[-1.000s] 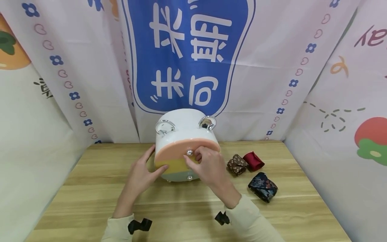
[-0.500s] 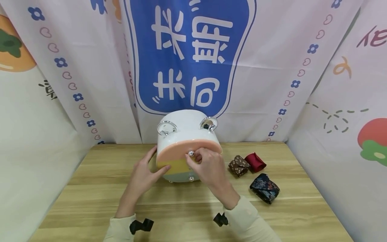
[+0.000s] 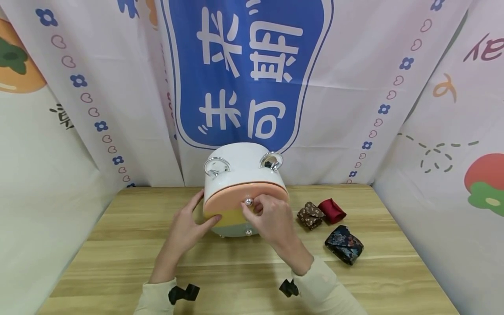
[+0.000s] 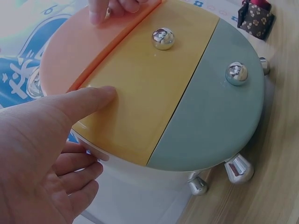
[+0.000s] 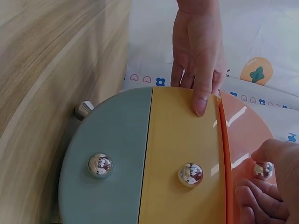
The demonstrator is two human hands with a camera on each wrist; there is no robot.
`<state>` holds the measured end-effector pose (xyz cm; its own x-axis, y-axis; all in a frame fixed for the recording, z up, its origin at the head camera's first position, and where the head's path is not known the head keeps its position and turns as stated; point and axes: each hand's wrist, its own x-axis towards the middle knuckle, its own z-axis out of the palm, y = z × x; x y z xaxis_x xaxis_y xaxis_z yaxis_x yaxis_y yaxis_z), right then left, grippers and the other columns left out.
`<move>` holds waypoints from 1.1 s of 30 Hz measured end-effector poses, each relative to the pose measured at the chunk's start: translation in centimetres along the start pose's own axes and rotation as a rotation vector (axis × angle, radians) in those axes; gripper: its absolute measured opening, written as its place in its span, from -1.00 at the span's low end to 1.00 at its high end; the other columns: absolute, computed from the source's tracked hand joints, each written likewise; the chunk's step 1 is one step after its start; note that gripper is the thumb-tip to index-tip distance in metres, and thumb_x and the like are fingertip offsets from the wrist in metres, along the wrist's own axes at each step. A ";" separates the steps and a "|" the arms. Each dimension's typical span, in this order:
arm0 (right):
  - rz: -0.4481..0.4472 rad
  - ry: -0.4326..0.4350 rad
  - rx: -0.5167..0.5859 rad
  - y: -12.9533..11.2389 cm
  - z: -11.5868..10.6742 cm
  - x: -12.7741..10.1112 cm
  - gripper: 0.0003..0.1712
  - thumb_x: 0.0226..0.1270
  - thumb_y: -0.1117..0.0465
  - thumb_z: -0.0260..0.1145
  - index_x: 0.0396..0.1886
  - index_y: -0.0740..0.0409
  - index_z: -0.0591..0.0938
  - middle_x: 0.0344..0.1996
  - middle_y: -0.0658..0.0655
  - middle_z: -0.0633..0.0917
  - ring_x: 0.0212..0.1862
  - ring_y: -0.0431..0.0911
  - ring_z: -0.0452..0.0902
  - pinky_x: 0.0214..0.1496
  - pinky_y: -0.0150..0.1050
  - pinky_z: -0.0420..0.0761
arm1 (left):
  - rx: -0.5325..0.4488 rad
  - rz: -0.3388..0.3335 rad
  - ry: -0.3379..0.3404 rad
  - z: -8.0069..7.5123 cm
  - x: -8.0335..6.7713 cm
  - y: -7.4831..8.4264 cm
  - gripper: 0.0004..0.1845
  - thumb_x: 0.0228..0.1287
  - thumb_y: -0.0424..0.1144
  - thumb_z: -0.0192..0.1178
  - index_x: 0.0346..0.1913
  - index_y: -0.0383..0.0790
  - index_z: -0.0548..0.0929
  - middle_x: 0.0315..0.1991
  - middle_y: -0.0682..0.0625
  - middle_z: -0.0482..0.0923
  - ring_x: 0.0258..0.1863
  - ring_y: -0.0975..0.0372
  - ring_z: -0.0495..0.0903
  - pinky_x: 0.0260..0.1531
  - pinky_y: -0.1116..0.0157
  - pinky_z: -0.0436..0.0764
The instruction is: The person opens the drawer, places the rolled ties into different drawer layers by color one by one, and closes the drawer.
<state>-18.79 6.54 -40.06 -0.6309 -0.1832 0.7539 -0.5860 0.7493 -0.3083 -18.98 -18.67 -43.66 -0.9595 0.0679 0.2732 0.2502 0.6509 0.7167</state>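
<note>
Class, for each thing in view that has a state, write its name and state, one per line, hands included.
Orange drawer: slightly open
Yellow drawer: closed
Green drawer: closed
Cabinet: upright on the table
Brown flowered bundle: rolled up
Red bundle: rolled up
Dark floral bundle: rolled up
Left hand: touching the cabinet, thumb on the yellow drawer
Right hand: pinching the orange drawer's knob

Small booth, dressed like a backdrop set: wood-grain table [image 3: 232, 282], creased cloth [image 3: 338, 105] hanging at its far edge with big blue sign [image 3: 243, 85] and flowers [image 3: 46, 17] printed on, pale side walls [image 3: 39, 170] with fruit prints [image 3: 490, 170]. Home, shop or lab: can't tell.
</note>
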 end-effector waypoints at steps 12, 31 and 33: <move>-0.008 0.007 0.023 -0.3 -1.1 -0.8 -0.68 0.18 0.08 0.63 -0.56 0.06 0.64 -0.62 -0.08 0.68 -0.61 -0.31 0.49 -0.56 -0.52 0.46 | -0.031 0.033 -0.001 0.2 0.1 0.0 0.03 0.26 0.14 0.51 0.66 -0.13 0.24 0.60 -0.27 0.32 0.56 -0.25 0.32 0.42 -0.40 0.43; -0.056 0.045 0.040 -0.9 -1.7 -1.7 -0.64 0.12 0.08 0.67 -0.58 0.06 0.62 -0.64 -0.10 0.69 -0.58 -0.32 0.60 -0.52 -0.49 0.62 | -0.017 0.044 0.001 -0.2 -0.1 -0.1 -0.03 0.28 -0.13 0.52 0.65 -0.21 0.24 0.59 -0.24 0.35 0.54 -0.23 0.36 0.46 -0.34 0.43; -0.060 0.047 0.039 -0.9 -1.8 -1.8 -0.64 0.12 0.08 0.67 -0.59 0.05 0.62 -0.64 -0.10 0.69 -0.59 -0.33 0.59 -0.52 -0.50 0.61 | -0.018 0.041 0.001 -0.2 -0.1 -0.1 -0.02 0.26 -0.17 0.53 0.65 -0.22 0.23 0.59 -0.25 0.35 0.54 -0.24 0.36 0.47 -0.33 0.42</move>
<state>-16.21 7.34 -40.09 -0.5699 -0.1962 0.7979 -0.6423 0.7121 -0.2836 -18.92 -18.92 -43.63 -0.9483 0.0933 0.3034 0.2916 0.6338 0.7164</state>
